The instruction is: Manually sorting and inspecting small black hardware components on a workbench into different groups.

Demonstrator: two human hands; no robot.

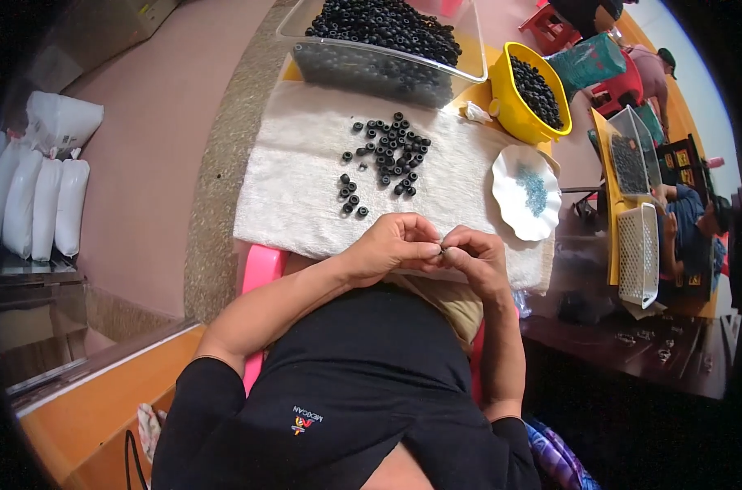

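A small dark piece [442, 247], too tiny for me to make out fully, was pinched just above the near edge of the towel, right of its middle. The person's left hand [399, 242] and right hand [479, 255] were together there, thumbs and forefingers closed on it, the other fingers curled in.

Beyond the hands, black ring-shaped beads [396, 170] lay scattered around the middle of the white towel [293, 171], a few straggling toward its near edge. By the towel's right edge sat a white scalloped plate [504, 196], with tiny blue beads [534, 193] heaped on it.

At the towel's far edge stood a clear bin [371, 80] loaded with more black beads. A yellow basin [501, 94], holding black ones too, stood off the far right corner, a crumpled white tissue [475, 112] just beside it.

Across to the right, a co-worker [688, 224] sat near a white basket [637, 253]. Well away to the left, plump white sacks [28, 200] stood in a row.
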